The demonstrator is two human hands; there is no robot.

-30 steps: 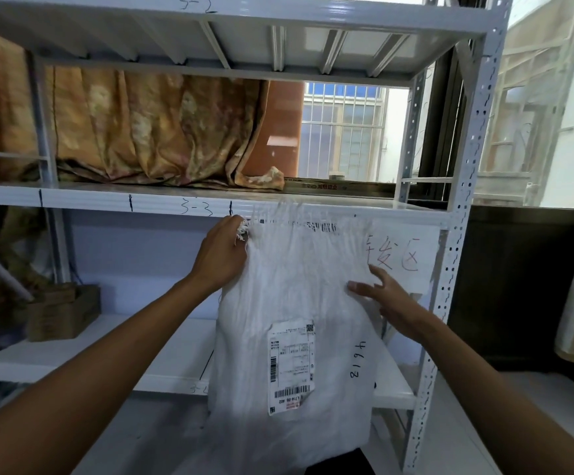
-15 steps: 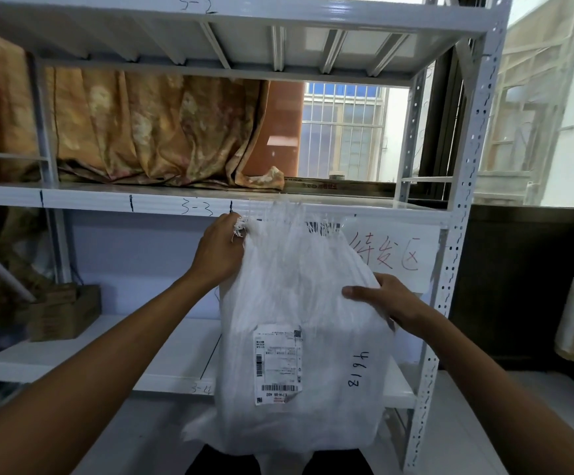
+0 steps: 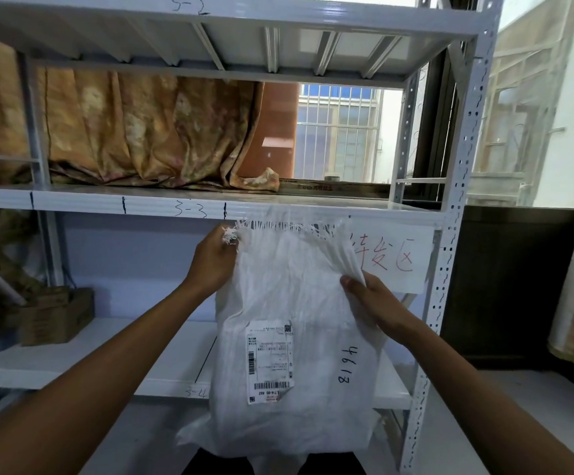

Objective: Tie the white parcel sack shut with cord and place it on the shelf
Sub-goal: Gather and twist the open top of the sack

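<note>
The left grip [image 3: 211,262] is clenched on the frayed top corner of the white sack [image 3: 295,296]. The right grip [image 3: 376,301] clutches a bunched fold at the sack's right edge, thumb on the front. The woven sack hangs in the air before the white metal shelf [image 3: 176,204], its mouth level with the middle board's edge. A shipping label [image 3: 270,361] sits on its front. Behind its right corner hangs a paper sign [image 3: 398,258]. A cardboard box [image 3: 56,315] stands on the lower board, far left.
</note>
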